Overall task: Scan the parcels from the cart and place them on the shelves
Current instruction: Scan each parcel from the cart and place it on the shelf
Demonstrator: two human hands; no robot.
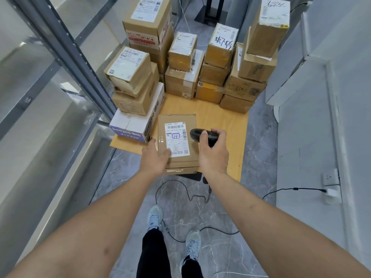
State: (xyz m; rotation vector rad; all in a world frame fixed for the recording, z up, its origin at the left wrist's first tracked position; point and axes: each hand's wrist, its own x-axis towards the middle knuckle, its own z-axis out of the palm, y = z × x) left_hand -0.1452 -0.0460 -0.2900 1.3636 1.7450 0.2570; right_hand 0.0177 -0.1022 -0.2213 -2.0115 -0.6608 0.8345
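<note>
Gripping the black handheld scanner [202, 135], our right hand [213, 155] has its fingers curled tight around the body, the scanner's head pointing left at the white shipping label [177, 139] of the parcel [177, 144] just in front of us. Our left hand [154, 157] lies flat and spread on that parcel's near left corner, thumb resting by the bottom edge of the label, fingers loose rather than clamped, steadying the box and gripping nothing. The parcel sits flat on the near end of the cart's tan wooden deck [230, 129], label up, its near edge reaching just past the deck's lip. Just left of it we see a white carton with a blue printed band [135, 125], with two brown boxes piled on top, the upper one [128, 70] tilted and crumpled at its face. Beyond the bare strip of deck, the far half is crowded with brown cartons in stacks, a tall one at back left [149, 23] and another leaning stack at right [269, 27] with handwriting on its label. Grey metal shelving [66, 49] runs along our left, pale panels along the right. Below us a black cable [172, 189] loops over the grey marble-pattern floor [259, 149], past our two pale sneakers [154, 216].
</note>
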